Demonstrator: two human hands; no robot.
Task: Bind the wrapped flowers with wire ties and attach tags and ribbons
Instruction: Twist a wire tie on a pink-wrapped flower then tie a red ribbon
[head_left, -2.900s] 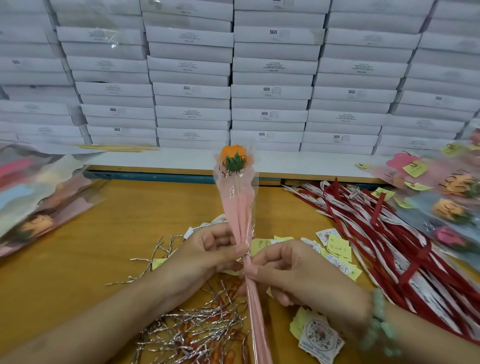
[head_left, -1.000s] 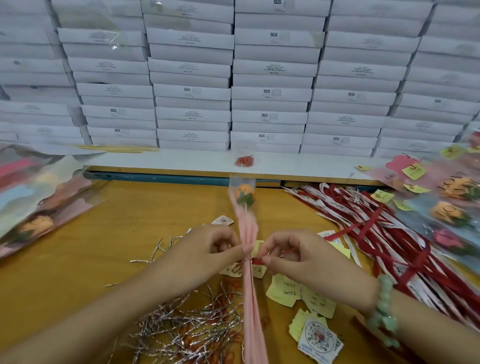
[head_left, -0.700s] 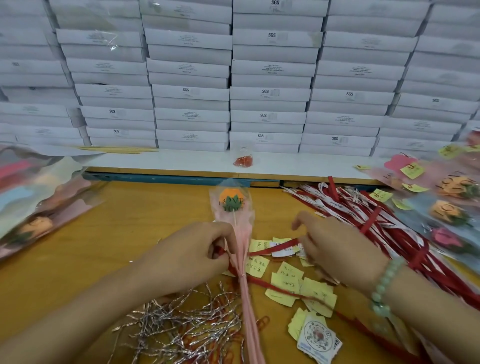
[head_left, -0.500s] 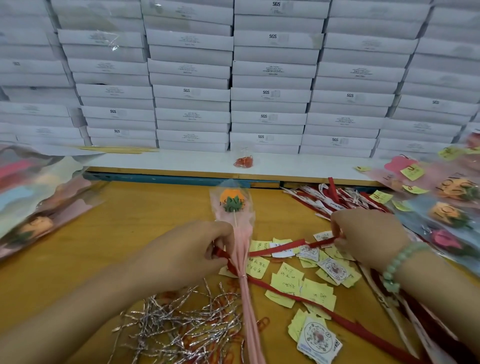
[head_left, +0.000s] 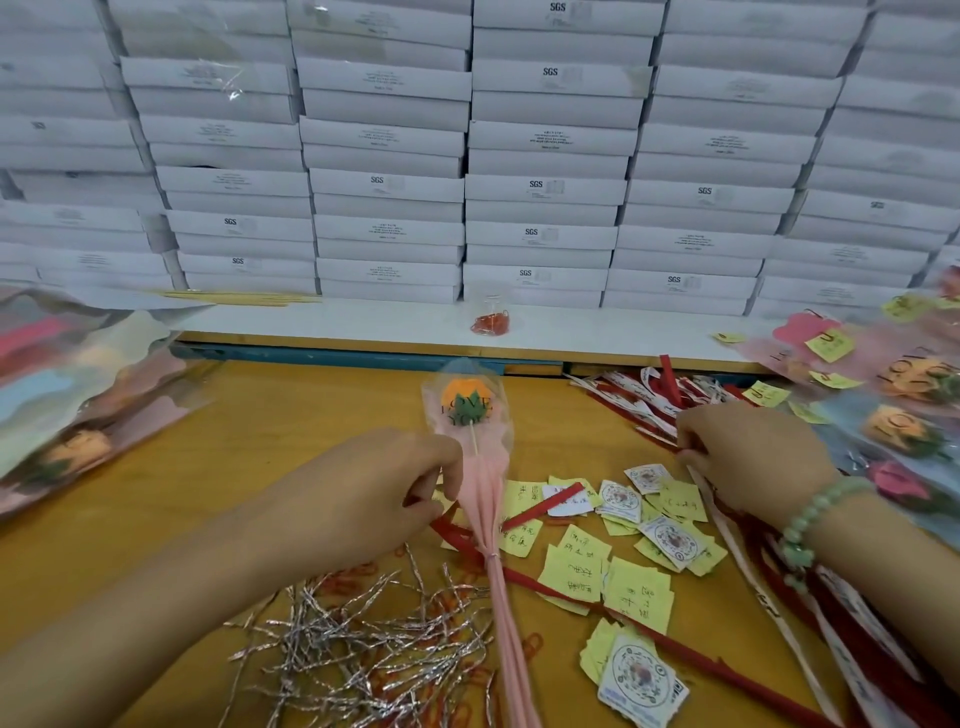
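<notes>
Before stacked boxes (head_left: 545, 187), your left hand (head_left: 379, 499) grips the wrapped flower (head_left: 483, 499), stem pointing at you; your right hand (head_left: 753, 457) rests on the ribbons (head_left: 639, 400) toward the bench's (head_left: 311, 415) right edge, grasp unclear.

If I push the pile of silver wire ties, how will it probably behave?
The wire ties cross one another, so they likely drag along as a clump. They look thin, probably light. Several are kinked, so they likely hold bends.

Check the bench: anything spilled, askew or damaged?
Nothing damaged. Wire ties lie in a tangled heap at the front of the table; tags are strewn loose and overlapping right of the flower. Looks like working clutter, not a spill.
</notes>
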